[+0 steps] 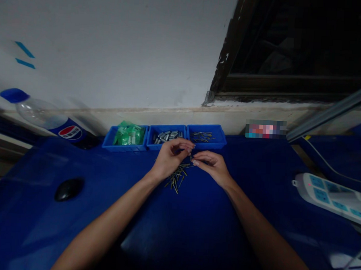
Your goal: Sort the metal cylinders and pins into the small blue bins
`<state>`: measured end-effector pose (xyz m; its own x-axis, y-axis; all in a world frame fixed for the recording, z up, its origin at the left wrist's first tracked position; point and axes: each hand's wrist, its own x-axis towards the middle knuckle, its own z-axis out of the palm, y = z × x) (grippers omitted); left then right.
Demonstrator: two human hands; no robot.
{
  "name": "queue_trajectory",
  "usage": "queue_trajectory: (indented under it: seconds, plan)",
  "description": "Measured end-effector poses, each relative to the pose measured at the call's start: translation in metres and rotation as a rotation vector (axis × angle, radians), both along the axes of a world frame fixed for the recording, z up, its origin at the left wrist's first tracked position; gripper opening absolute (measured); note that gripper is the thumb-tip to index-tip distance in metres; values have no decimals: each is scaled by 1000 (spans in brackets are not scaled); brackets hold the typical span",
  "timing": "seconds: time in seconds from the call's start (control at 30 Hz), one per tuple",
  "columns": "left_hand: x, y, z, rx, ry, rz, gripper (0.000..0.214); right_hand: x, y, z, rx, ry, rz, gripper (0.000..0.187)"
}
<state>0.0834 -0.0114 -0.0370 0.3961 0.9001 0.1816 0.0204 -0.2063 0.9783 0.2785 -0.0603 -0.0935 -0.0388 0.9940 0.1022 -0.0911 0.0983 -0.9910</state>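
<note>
My left hand [171, 158] and my right hand [214, 165] meet over the blue table, in front of the bins. The fingertips of both hands are closed in a pinch around a small thin metal pin [191, 156], mostly hidden by the fingers. Just below them lies a loose pile of slender brass-coloured metal pins [175, 179]. Behind my hands, the right blue bin [222, 144] holds similar thin pins. The middle blue bin [151, 145] contains short silver metal cylinders, partly covered by my left hand.
A left blue bin [123, 148] carries green plastic packets. A Pepsi bottle [56, 118] leans at the far left by the wall. On the table [175, 239] lies a black mouse [68, 189]; a white power strip [331, 197] is at the right. A metal bar [333, 112] slants across the right.
</note>
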Motion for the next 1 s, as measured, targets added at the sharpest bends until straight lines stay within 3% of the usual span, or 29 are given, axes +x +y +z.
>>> queue_trajectory:
  seconds: [0.17, 0.33, 0.57, 0.8, 1.0]
  plan:
    - [2, -1, -2, -98, -65, 14, 17, -1, -1, 0, 68, -7, 15, 24]
    - [4, -4, 0, -199, -133, 22, 17, 2, -4, 2, 92, -123, 128, 21]
    - [1, -1, 1, -153, -88, 6, 16, 5, -4, 1, 74, -62, 67, 13]
    - [-17, 11, 10, 106, 236, -49, 19, 3, -2, -2, 42, 149, -117, 13]
    - [-36, 19, 12, 409, 765, -137, 25, 1, -2, 1, 60, 213, -147, 15]
